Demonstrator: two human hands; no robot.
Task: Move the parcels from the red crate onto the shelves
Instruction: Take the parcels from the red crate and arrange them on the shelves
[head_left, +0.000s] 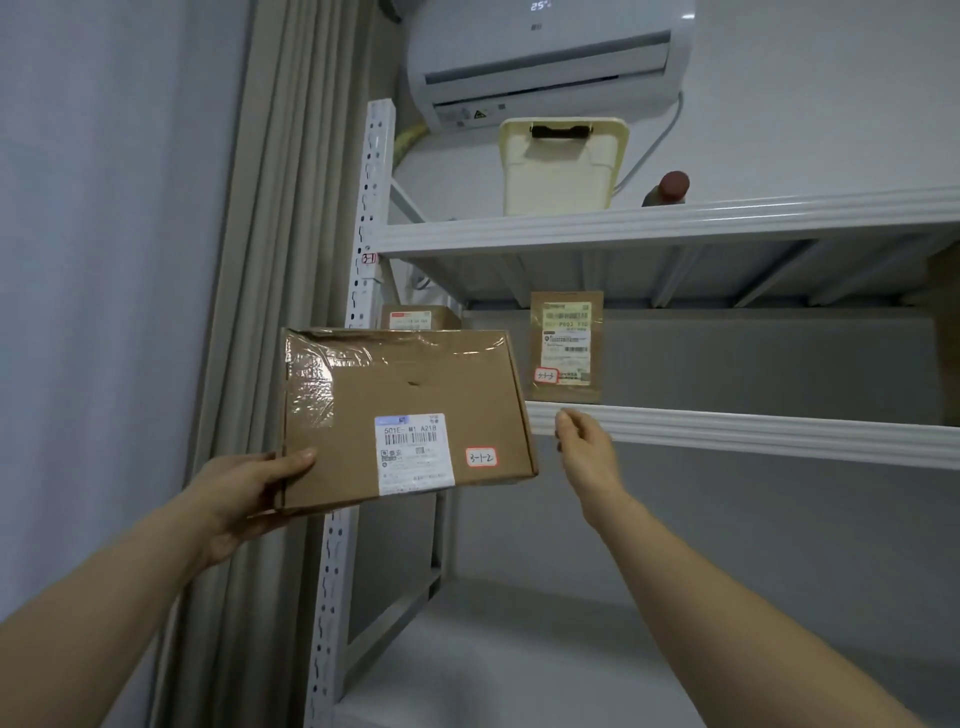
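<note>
Holding a flat brown cardboard parcel (405, 415) up to a white metal shelf (727, 431).
The left hand (249, 488) grips the parcel's lower left corner; the right hand (584, 452), loosely curled and empty, hovers just right of it. Beyond the grip, a brown padded envelope (566, 348) and a small brown box (415, 317) already sit shelved; this parcel does not, and the red crate is out of view.

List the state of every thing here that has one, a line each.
Taped parcel: sealed, held up, not yet shelved.
Left hand: grips the taped parcel's lower left corner.
Right hand: empty, fingers loosely curled near the shelf edge.
Flat parcel: standing upright on the shelf.
Small box: on the shelf, partly hidden.
Air conditioner: display lit.
Bottle: capped, on the top shelf.
</note>
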